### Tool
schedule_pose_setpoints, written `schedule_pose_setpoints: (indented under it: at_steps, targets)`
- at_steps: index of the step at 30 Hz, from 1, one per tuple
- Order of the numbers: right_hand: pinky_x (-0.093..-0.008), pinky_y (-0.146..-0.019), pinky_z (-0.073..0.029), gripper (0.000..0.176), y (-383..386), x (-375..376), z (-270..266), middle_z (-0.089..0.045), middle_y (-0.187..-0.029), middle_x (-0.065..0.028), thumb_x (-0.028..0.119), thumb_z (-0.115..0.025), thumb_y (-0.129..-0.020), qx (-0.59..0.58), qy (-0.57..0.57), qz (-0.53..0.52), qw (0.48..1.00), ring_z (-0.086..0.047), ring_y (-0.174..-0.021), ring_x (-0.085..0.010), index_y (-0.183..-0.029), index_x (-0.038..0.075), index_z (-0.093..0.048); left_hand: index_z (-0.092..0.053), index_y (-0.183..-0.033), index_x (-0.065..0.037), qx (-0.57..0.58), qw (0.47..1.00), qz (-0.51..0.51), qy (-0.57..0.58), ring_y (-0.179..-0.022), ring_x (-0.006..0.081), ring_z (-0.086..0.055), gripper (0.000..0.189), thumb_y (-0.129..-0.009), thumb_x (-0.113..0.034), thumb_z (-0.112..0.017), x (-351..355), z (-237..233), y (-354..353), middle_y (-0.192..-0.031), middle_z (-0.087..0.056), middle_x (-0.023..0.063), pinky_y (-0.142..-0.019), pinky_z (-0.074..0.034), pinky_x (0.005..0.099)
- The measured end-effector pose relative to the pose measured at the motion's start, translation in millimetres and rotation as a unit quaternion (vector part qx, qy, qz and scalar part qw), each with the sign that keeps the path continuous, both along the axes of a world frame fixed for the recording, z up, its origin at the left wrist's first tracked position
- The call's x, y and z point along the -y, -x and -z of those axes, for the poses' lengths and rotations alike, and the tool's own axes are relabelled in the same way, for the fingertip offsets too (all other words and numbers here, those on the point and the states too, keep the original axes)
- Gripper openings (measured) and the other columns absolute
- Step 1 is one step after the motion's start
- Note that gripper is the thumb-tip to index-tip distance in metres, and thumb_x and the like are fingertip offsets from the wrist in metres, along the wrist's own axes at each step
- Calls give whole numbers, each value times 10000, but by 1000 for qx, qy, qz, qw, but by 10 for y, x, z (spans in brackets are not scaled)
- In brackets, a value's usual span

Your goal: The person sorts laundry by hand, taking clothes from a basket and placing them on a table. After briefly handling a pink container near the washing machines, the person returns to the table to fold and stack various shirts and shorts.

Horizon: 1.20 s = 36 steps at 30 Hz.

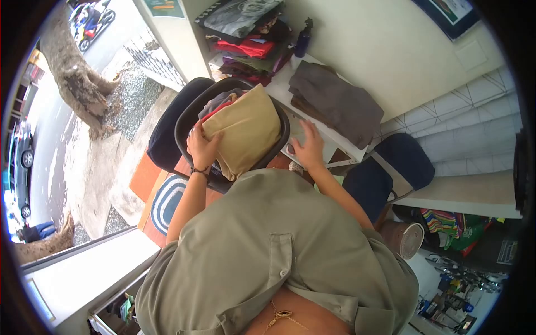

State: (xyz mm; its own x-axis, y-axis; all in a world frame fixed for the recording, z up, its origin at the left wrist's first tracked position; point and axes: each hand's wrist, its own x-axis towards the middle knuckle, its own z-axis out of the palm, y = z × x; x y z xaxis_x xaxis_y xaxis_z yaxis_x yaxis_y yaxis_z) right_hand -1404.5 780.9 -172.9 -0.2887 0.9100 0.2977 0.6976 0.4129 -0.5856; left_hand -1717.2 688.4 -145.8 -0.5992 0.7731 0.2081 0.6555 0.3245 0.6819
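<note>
A dark oval basket point(182, 137) holds a pile of folded clothes, with a folded tan garment point(251, 131) on top. Red and grey cloth point(220, 106) shows beneath its upper left edge. My left hand point(204, 146) grips the tan garment's left edge, its thumb lying over the cloth and the fingers along the side. To the right of the basket, my right hand point(309, 146) is raised with its fingers apart, holding nothing. It is nearest to a white table point(329, 125), where a stack of folded dark grey clothing point(335, 103) lies.
Behind the basket stands a stack of folded clothes point(245, 47), beside a dark bottle point(303, 38). A dark blue chair point(368, 184) is at my right, near a brown bucket point(406, 240). An oval blue-and-white mat point(167, 204) lies left; windows look onto a street.
</note>
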Motion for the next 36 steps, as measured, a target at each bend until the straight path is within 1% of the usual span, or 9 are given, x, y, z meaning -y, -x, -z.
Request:
schedule_pose_setpoints:
  at_steps: [8, 15, 21, 23, 25, 29, 31, 33, 36]
  targets:
    - [-456, -1028, -411, 563, 860, -678, -47, -527, -1346, -244, 231, -618, -914, -43, 145, -113, 982, -502, -1232, -421, -1400, 41, -408, -644, -1055, -67, -34, 997, 10, -69, -893, 248, -624, 258, -806, -90, -704, 130, 56, -34, -951, -667, 81, -788, -487, 354]
    - [-405, -941, -479, 658, 999, -1144, -115, -657, -1179, -216, 417, -780, -762, 39, 359, -179, 915, -634, -1085, -352, -1250, 19, -588, -578, -1154, -4, 321, 937, -51, -125, -842, 247, -656, 308, -886, -128, -664, 189, 410, 121, -934, -682, 135, -761, -493, 328]
    - [-421, -857, -505, 594, 1040, -874, -213, -678, -1087, -216, 348, -795, -724, -93, 213, -203, 951, -655, -994, -371, -1199, 44, -608, -565, -1148, -5, -232, 957, -73, -161, -781, 155, -628, 283, -942, -191, -622, 484, -308, -256, -907, -652, 61, -740, -485, 282]
    - [-430, -849, -503, 541, 1091, -680, -629, -670, -1091, -217, 324, -774, -753, -86, 201, -189, 957, -644, -998, -391, -1193, 61, -602, -558, -1152, -14, 158, 980, 84, -88, -792, 171, -631, 283, -970, -228, -588, 628, 15, -262, -1000, -639, 80, -747, -495, 300]
    - [-464, -758, -512, 407, 1212, -381, -1254, -680, -978, -189, 288, -752, -783, -121, 151, -228, 954, -644, -909, -407, -1105, 84, -609, -531, -1198, -36, 539, 824, 169, 46, -808, 192, -634, 326, -1006, -299, -536, 642, -70, -272, -1136, -604, 117, -758, -509, 315]
    - [-424, -637, -508, 252, 1260, 271, -2232, -673, -881, -101, 217, -678, -831, -56, -67, -406, 910, -654, -761, -327, -1070, 141, -651, -420, -1386, -65, 787, 609, 99, -12, -1058, 265, -626, 514, -1038, -443, -406, 509, -622, -497, -1255, -575, 159, -931, -507, 449]
    - [-366, -673, -503, 223, 1224, 460, -2358, -690, -952, -23, 204, -653, -801, 1, -191, -474, 860, -665, -781, -209, -1023, 192, -670, -451, -1386, -53, 67, 954, 285, -65, -1227, 323, -525, 633, -1005, -554, -382, 537, 76, -382, -1347, -537, 137, -1052, -414, 493]
    - [-333, -710, -492, 226, 1176, 538, -2417, -693, -994, 18, 205, -633, -795, 16, -267, -526, 807, -657, -811, -153, -1018, 207, -673, -450, -1392, -57, 154, 938, 303, -65, -1240, 327, -516, 636, -1004, -557, -380, 467, -19, -106, -1362, -528, 139, -1063, -403, 497]
    - [-327, -796, -466, 233, 1181, 513, -2277, -678, -1073, 10, 196, -595, -830, 12, -290, -516, 806, -622, -935, -155, -1050, 195, -672, -448, -1400, -63, 629, 743, 215, -77, -1261, 332, -504, 641, -1002, -561, -378, 258, -202, 265, -1384, -515, 142, -1079, -388, 502]
